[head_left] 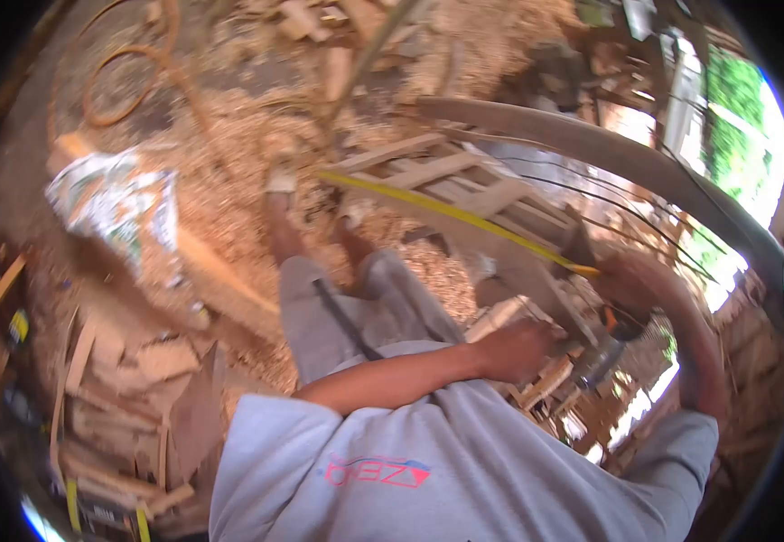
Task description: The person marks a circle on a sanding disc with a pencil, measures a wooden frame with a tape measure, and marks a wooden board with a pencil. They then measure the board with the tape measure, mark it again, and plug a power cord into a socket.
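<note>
A yellow tape measure strip (455, 214) stretches over a slatted wooden frame (500, 197), running from the upper left down to my right hand (631, 282). That hand, blurred, is closed around the strip's near end. My left hand (520, 350) reaches across my body to the right, fingers curled in; what it holds, if anything, is hidden by blur. Just beyond it lies a grey and orange tool (602, 357), between and below my two hands. A light wood piece (500, 316) sits beside my left hand.
A long curved wooden piece (591, 135) arches over the upper right. At left are a plank (229, 280) with a printed sack (121, 203) on it and stacked wood frames (121, 406). Wood shavings (229, 135) surround my feet. Thin dark cables cross the right side.
</note>
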The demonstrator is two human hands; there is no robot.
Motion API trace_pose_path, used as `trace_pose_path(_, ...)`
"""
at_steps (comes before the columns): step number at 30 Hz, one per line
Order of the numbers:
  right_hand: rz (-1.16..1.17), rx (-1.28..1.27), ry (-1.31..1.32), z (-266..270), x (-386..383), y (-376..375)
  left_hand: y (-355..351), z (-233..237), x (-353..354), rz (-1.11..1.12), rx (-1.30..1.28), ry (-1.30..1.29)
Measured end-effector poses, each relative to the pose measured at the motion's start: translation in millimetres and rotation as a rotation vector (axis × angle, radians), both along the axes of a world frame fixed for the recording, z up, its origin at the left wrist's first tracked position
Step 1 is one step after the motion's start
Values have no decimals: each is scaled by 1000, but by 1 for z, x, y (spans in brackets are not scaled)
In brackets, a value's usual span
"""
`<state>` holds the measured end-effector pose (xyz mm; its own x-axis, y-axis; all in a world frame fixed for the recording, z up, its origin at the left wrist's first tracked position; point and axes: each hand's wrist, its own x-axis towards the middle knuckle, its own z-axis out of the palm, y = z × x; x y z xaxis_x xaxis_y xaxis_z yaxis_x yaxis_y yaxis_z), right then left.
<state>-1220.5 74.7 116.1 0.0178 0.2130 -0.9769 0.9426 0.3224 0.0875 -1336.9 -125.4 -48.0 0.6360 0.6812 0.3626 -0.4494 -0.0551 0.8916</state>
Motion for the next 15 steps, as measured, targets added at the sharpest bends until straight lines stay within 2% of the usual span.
trace_pose_path(1,68,-3,109,2,10,0,-1,-2,0,45,10,21)
trace_pose_path(3,-148,39,-80,6,-4,3,-2,-1,-2,84,29,2)
trace_pose_path(5,-186,28,-131,6,2,1,-2,-2,-6,51,-109,15)
trace_pose_path(9,-251,-43,-213,3,-6,4,-1,-3,-8,84,-109,-4)
trace_pose_path(15,-295,-44,-134,3,2,-3,-2,-4,-5,88,-74,-1)
